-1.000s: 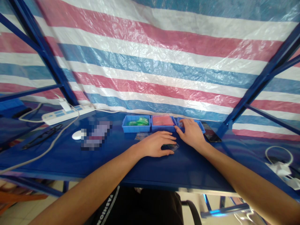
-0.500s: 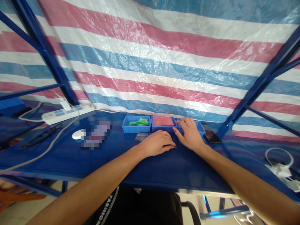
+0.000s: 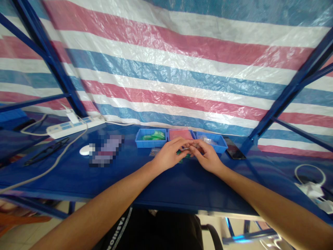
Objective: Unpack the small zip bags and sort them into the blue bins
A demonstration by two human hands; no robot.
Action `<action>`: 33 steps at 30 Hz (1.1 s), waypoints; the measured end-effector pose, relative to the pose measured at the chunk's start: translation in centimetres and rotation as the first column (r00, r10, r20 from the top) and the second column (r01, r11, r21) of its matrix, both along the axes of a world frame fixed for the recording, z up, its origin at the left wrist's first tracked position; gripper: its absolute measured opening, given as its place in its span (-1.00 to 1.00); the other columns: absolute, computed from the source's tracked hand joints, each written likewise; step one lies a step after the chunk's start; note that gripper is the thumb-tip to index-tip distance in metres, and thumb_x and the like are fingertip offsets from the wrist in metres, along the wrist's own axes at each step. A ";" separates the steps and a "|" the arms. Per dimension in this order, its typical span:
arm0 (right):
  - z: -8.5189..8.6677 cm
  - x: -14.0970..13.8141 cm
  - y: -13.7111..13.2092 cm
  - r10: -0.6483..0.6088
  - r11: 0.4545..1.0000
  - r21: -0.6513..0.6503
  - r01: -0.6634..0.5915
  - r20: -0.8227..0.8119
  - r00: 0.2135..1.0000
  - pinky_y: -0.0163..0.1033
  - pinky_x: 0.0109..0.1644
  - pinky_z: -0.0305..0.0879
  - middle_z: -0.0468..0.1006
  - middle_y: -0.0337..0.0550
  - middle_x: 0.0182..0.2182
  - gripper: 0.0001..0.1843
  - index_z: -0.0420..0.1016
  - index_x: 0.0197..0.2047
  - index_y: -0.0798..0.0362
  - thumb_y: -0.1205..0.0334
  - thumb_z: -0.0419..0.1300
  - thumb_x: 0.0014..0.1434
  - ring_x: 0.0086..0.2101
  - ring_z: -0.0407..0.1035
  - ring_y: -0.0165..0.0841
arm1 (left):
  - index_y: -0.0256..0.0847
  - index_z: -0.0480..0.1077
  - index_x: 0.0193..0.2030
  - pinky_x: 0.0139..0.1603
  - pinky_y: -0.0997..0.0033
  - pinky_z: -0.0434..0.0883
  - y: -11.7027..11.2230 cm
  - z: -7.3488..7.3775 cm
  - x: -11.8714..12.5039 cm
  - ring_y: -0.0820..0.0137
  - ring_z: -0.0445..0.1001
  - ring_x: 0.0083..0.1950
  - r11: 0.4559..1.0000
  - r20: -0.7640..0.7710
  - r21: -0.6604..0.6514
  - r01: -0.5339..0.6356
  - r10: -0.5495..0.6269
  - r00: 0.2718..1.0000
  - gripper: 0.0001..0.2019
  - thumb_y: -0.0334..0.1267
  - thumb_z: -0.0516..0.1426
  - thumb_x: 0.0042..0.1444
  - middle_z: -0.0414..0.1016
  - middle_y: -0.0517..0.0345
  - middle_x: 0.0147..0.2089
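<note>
My left hand (image 3: 170,152) and my right hand (image 3: 207,156) meet fingertip to fingertip just in front of the middle bin. Both are closed in a pinch around something small and thin, too small to make out. Green bits (image 3: 186,158) show under the fingers, mostly covered by them. Behind the hands stand three blue bins in a row: the left bin (image 3: 151,143) holds green packets (image 3: 154,135), the middle one pink sheets (image 3: 179,133), the right bin (image 3: 219,147) clear plastic pieces (image 3: 209,140). A small clear packet (image 3: 155,151) lies beside my left hand.
On the blue table (image 3: 109,184), a black phone (image 3: 235,149) lies right of the bins. A white power strip (image 3: 75,126), its cable, black glasses (image 3: 48,151), a white round object (image 3: 85,150) and a blurred-out item (image 3: 108,150) are at left. White chargers (image 3: 313,192) sit far right.
My right hand has come away from the right bin and moved left to meet my left hand. The left hand has shifted slightly up. Green bits now show beneath the fingers.
</note>
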State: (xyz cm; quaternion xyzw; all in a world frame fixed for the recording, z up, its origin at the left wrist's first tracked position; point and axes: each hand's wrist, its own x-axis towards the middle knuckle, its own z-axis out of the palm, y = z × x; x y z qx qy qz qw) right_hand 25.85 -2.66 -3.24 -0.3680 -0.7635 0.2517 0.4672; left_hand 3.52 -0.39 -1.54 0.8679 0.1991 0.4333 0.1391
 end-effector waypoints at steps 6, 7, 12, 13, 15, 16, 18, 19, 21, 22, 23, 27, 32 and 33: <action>-0.5 0.0 0.8 -0.019 0.998 -0.054 0.013 -0.114 0.993 -0.13 -0.24 0.63 0.68 -0.11 -0.19 -0.64 0.59 0.07 -0.07 -0.12 0.29 0.38 -0.33 0.58 -0.25 | -0.15 0.41 0.30 0.13 0.24 0.59 -0.2 0.3 0.2 0.26 0.59 0.07 1.000 -0.032 -0.012 -0.011 0.011 0.999 -0.55 -0.44 0.21 0.28 0.58 -0.02 0.11; -0.5 0.1 0.8 -0.027 0.998 -0.057 0.020 -0.124 0.992 -0.13 -0.26 0.63 0.68 -0.11 -0.19 -0.64 0.60 0.06 -0.07 -0.12 0.30 0.37 -0.34 0.58 -0.26 | -0.15 0.41 0.30 0.15 0.23 0.58 -0.2 0.4 0.2 0.24 0.59 0.08 1.000 -0.037 -0.011 -0.011 0.011 0.999 -0.53 -0.45 0.21 0.27 0.57 -0.03 0.11; -0.5 0.2 0.8 -0.042 0.997 -0.067 0.036 -0.090 0.995 -0.15 -0.30 0.61 0.67 -0.12 -0.21 -0.67 0.61 0.04 -0.08 -0.11 0.29 0.38 -0.40 0.55 -0.29 | -0.15 0.41 0.29 0.10 0.32 0.60 -0.1 0.2 0.2 0.32 0.62 0.02 0.998 0.009 -0.061 -0.017 0.018 1.000 -0.55 -0.46 0.19 0.27 0.60 0.05 0.04; -0.5 0.2 0.7 -0.041 0.997 -0.065 0.036 -0.075 0.996 -0.14 -0.29 0.61 0.67 -0.11 -0.21 -0.67 0.61 0.04 -0.08 -0.10 0.27 0.40 -0.40 0.56 -0.28 | -0.15 0.40 0.30 0.09 0.34 0.60 0.0 0.1 0.2 0.34 0.63 0.00 0.997 0.021 -0.071 -0.025 0.026 0.999 -0.54 -0.45 0.19 0.28 0.61 0.07 0.02; -0.4 0.2 0.5 -0.025 0.999 -0.049 0.024 -0.038 0.999 -0.12 -0.26 0.62 0.67 -0.08 -0.17 -0.67 0.61 0.07 -0.08 -0.09 0.23 0.43 -0.35 0.58 -0.26 | -0.14 0.39 0.32 0.08 0.37 0.60 0.1 -0.1 0.1 0.37 0.65 -0.04 0.996 0.030 -0.081 -0.038 0.040 0.999 -0.55 -0.43 0.19 0.30 0.64 0.12 -0.03; -0.3 0.2 0.4 -0.010 0.999 -0.035 0.010 -0.018 1.000 -0.12 -0.23 0.63 0.67 -0.07 -0.13 -0.67 0.60 0.08 -0.08 -0.08 0.22 0.44 -0.31 0.59 -0.24 | -0.14 0.40 0.32 0.06 0.37 0.60 0.2 -0.2 0.1 0.38 0.65 -0.06 0.996 0.029 -0.083 -0.044 0.046 0.999 -0.56 -0.41 0.19 0.32 0.65 0.13 -0.04; -0.1 0.2 0.2 0.015 1.000 0.003 -0.015 0.011 1.000 -0.11 -0.19 0.62 0.66 -0.05 -0.09 -0.68 0.59 0.11 -0.08 -0.05 0.23 0.43 -0.24 0.60 -0.22 | -0.13 0.40 0.32 0.06 0.37 0.60 0.3 -0.3 0.0 0.38 0.67 -0.07 0.995 0.031 -0.087 -0.052 0.054 0.998 -0.58 -0.39 0.19 0.34 0.66 0.13 -0.04; 0.0 0.1 0.2 0.018 1.000 0.024 -0.019 0.021 1.000 -0.11 -0.18 0.62 0.66 -0.05 -0.08 -0.69 0.58 0.11 -0.08 -0.03 0.25 0.42 -0.21 0.60 -0.21 | -0.13 0.41 0.31 0.06 0.37 0.60 0.4 -0.3 0.0 0.37 0.67 -0.06 0.995 0.033 -0.089 -0.053 0.056 0.998 -0.58 -0.39 0.19 0.34 0.67 0.12 -0.03; 0.0 0.0 0.2 0.009 0.999 0.052 -0.010 0.019 1.000 -0.10 -0.18 0.61 0.66 -0.04 -0.08 -0.70 0.58 0.10 -0.07 -0.01 0.28 0.40 -0.20 0.59 -0.20 | -0.14 0.41 0.31 0.09 0.37 0.59 0.4 -0.4 0.0 0.37 0.67 -0.04 0.994 0.039 -0.092 -0.054 0.058 0.998 -0.58 -0.40 0.18 0.34 0.67 0.11 -0.02; -0.1 -0.1 0.3 0.002 0.999 0.054 -0.002 0.008 1.000 -0.10 -0.18 0.61 0.66 -0.03 -0.07 -0.71 0.58 0.09 -0.07 0.00 0.29 0.39 -0.20 0.59 -0.20 | -0.15 0.41 0.31 0.09 0.37 0.60 0.4 -0.4 0.0 0.37 0.67 -0.04 0.994 0.044 -0.092 -0.052 0.056 0.997 -0.58 -0.40 0.18 0.34 0.67 0.11 -0.02; -0.2 -0.1 0.4 -0.004 0.999 0.049 0.004 -0.003 1.000 -0.10 -0.19 0.61 0.66 -0.02 -0.07 -0.71 0.58 0.08 -0.07 0.00 0.29 0.39 -0.19 0.59 -0.19 | -0.16 0.41 0.31 0.08 0.37 0.60 0.4 -0.4 0.0 0.37 0.67 -0.05 0.995 0.049 -0.091 -0.049 0.054 0.997 -0.59 -0.40 0.18 0.34 0.67 0.11 -0.03; -0.6 -0.2 0.8 -0.020 1.000 0.002 0.020 -0.050 0.999 -0.11 -0.19 0.61 0.66 -0.04 -0.08 -0.74 0.57 0.04 -0.06 0.04 0.30 0.36 -0.18 0.58 -0.20 | -0.16 0.41 0.31 0.04 0.38 0.61 0.4 -0.5 0.1 0.37 0.67 -0.06 0.995 0.061 -0.099 -0.023 0.029 0.998 -0.58 -0.39 0.20 0.32 0.66 0.10 -0.03; -0.7 -0.1 0.9 -0.043 0.999 -0.011 0.043 -0.074 0.996 -0.15 -0.20 0.58 0.64 -0.10 -0.18 -0.76 0.53 0.01 -0.04 0.11 0.31 0.31 -0.25 0.56 -0.25 | -0.14 0.40 0.34 0.03 0.35 0.62 0.5 -0.8 0.2 0.37 0.66 -0.11 0.992 0.032 -0.123 -0.003 0.007 0.999 -0.50 -0.42 0.21 0.26 0.67 0.11 -0.04; -0.6 -0.1 0.8 -0.041 0.999 -0.003 0.041 -0.064 0.997 -0.16 -0.21 0.57 0.63 -0.11 -0.19 -0.76 0.53 0.02 -0.04 0.13 0.31 0.30 -0.26 0.55 -0.26 | -0.14 0.39 0.34 0.02 0.34 0.62 0.5 -0.9 0.2 0.37 0.66 -0.13 0.992 0.019 -0.123 -0.006 0.009 1.000 -0.49 -0.42 0.21 0.25 0.67 0.12 -0.06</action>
